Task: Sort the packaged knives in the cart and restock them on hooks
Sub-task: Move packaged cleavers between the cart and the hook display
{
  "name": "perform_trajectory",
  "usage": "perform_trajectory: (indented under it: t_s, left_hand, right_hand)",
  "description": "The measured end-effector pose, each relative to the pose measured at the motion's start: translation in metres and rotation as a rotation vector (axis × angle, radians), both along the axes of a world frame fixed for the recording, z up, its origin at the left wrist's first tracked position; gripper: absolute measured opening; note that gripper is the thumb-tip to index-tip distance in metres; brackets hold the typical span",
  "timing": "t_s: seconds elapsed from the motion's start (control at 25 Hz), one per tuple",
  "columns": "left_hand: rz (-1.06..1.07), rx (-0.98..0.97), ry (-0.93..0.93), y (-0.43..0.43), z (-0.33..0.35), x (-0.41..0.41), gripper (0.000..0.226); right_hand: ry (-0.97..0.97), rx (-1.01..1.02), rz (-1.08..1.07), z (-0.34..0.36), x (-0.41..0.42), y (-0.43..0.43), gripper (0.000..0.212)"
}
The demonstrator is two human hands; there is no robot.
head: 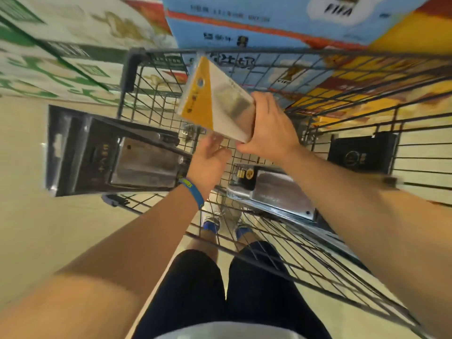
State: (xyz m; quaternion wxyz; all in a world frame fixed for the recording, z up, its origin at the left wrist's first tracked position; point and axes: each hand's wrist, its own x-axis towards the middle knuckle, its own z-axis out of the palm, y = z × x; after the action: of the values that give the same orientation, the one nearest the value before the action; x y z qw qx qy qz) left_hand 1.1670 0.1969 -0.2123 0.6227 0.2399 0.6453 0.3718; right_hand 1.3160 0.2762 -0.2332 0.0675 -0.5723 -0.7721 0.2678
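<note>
Dark shorts [195, 289] closest, straight below, hard against the cart's near end. Two bare forearms stretched out over the cart [244, 53], blue wristband [193, 192] on the left one.

Right grip [267, 126] curled round the near end of a yellow-and-clear packaged knife [215, 99], thumb at its lower corner. Package held up above the cart's middle, tilted, hang-hole end aimed toward the cart's far rim.

Left grip [210, 155] just beneath that package, palm up, fingers loose and spread, holding nothing. Touching the package's lower edge or just short of it: cannot tell.

Large black-carded cleaver pack [115, 152] at the cart's left side, overlapping the wire wall. Second cleaver pack [269, 189] lying inside the cart toward its near right, blade shining through clear plastic. Black box [362, 152] against the cart's right wall. Blue cartons [269, 15] stacked beyond the cart's far end. Blue-and-white shoes [210, 223] visible through the cart's mesh.
</note>
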Motion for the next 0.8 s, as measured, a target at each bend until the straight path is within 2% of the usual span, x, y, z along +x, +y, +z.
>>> perform_trajectory:
  t_s: [0.08,0.24,0.32,0.48,0.56,0.68,0.8]
  left_hand:
    - [-0.16,0.159,0.117,-0.006,0.038,0.002,0.023]
    - [-0.295,0.378,0.287,-0.017,0.123,0.007,0.015]
    - [-0.27,0.433,0.27,-0.014,0.164,0.015,0.013]
    - [-0.15,0.549,0.325,0.005,0.221,0.023,0.024]
    - [-0.061,0.549,0.31,0.013,0.237,0.026,0.027]
    - [0.123,0.475,0.25,0.021,0.258,0.029,0.036]
    - [0.069,0.507,0.177,0.023,0.27,0.027,0.037]
  right_hand:
    - [0.155,0.019,-0.063,0.049,-0.001,-0.016,0.112]
    - [0.419,0.034,-0.293,0.139,0.005,-0.052,0.099]
    - [0.46,0.058,-0.345,0.173,0.008,-0.055,0.098]
    - [0.584,0.051,-0.404,0.223,0.022,-0.057,0.105]
    - [0.668,0.061,-0.51,0.236,0.038,-0.061,0.093]
    - [0.842,-0.065,-0.685,0.251,0.064,-0.072,0.061]
    - [1.091,-0.135,-0.903,0.265,0.095,-0.084,0.043]
